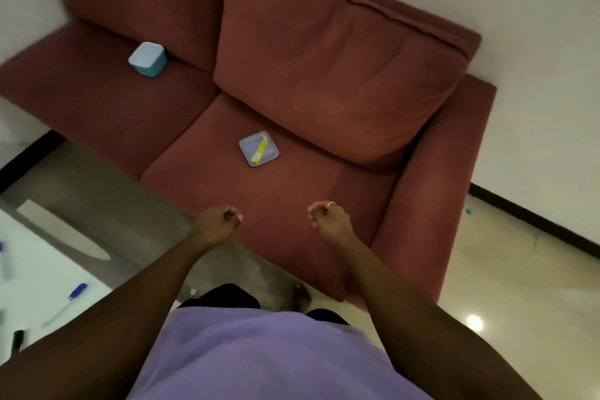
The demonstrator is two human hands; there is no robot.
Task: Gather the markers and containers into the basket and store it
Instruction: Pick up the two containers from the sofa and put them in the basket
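Note:
A small blue container (148, 59) lies tipped on the left seat of the red sofa (292, 204). On the right seat rests a flat pale-blue lid (248, 149) with a yellow marker (260, 149) lying across it. My left hand (218, 224) and my right hand (328, 221) hover over the front of the right seat, below the lid, both with fingers curled and nothing in them. A blue-capped white marker (69, 300) lies on the white table at the lower left, with other markers (5, 263) blurred at the left edge. No basket is in view.
A white table (39, 269) stands at the left, close to the sofa front. A large back cushion (341, 75) leans over the right seat. A glossy tiled floor (519, 269) spreads to the right, with a small blue object (469, 211) near the wall.

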